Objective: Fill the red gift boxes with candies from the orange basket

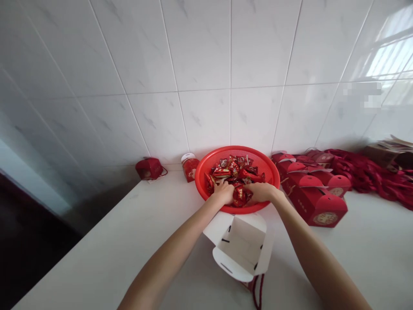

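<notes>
Both my hands reach into a red plastic basket (200,189) full of shiny red wrapped candies (248,174). My left hand (223,192) is down among the candies at the near side, its fingertips partly hidden, so its grip does not show. My right hand (260,192) curls in from the right, with its fingers closed around the side of a red candy packet (239,196). Between my forearms, in front of the basket, stands an open gift box (240,241) with a white inside, its flaps folded outward and a dark red cord (258,292) hanging off its near side.
Folded red gift boxes (322,209) stand in rows right of the basket. Behind them lies a heap of dark red ribbon (355,170). A small red box (149,168) and a red carton with a white top (189,168) sit by the tiled wall (206,125). The white table (145,241) ends at the left.
</notes>
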Demonstrator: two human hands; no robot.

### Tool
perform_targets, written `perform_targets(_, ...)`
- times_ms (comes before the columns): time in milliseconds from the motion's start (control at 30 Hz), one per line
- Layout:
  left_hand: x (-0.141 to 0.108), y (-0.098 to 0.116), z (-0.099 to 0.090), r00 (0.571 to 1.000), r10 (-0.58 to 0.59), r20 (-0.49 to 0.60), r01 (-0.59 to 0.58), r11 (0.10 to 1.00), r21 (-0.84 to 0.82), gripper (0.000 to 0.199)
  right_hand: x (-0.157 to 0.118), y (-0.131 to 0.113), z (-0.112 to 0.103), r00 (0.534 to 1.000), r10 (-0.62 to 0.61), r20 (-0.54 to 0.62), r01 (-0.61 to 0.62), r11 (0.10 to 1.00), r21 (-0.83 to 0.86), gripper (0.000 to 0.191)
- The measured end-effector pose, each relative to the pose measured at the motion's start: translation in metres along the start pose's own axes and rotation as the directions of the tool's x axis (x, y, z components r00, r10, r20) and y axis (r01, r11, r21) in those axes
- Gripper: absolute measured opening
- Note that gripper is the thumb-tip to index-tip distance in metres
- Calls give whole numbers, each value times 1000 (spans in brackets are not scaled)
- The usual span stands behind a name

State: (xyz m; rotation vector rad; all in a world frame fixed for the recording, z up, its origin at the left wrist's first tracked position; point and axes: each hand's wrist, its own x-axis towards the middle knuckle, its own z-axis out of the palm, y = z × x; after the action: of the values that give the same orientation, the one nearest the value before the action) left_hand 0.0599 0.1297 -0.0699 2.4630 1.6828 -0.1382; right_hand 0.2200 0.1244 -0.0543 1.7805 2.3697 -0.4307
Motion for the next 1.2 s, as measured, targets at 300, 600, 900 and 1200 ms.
perform_targets(300, 2, 1, 2, 947, -316, -60, 317, 948, 2, 74, -5, -6, -3, 999, 15, 29, -13, 998, -62, 64)
perform_targets(600, 3, -1, -1, 976, -201, 79, 197, 979, 50, 78, -6, -7, -3, 999, 37, 22, -37, 999, -28, 75)
perform_targets(900, 8, 0, -10, 992, -54, 111, 37, 988, 148, 51, -1, -4, -5, 998, 28, -52, -27, 999, 18, 60)
perform_targets(1200, 25, -7, -21, 970, -10, 241, -20, 992, 122, 47, 17, 11, -1, 987, -21, -160, 34, 996, 81, 33)
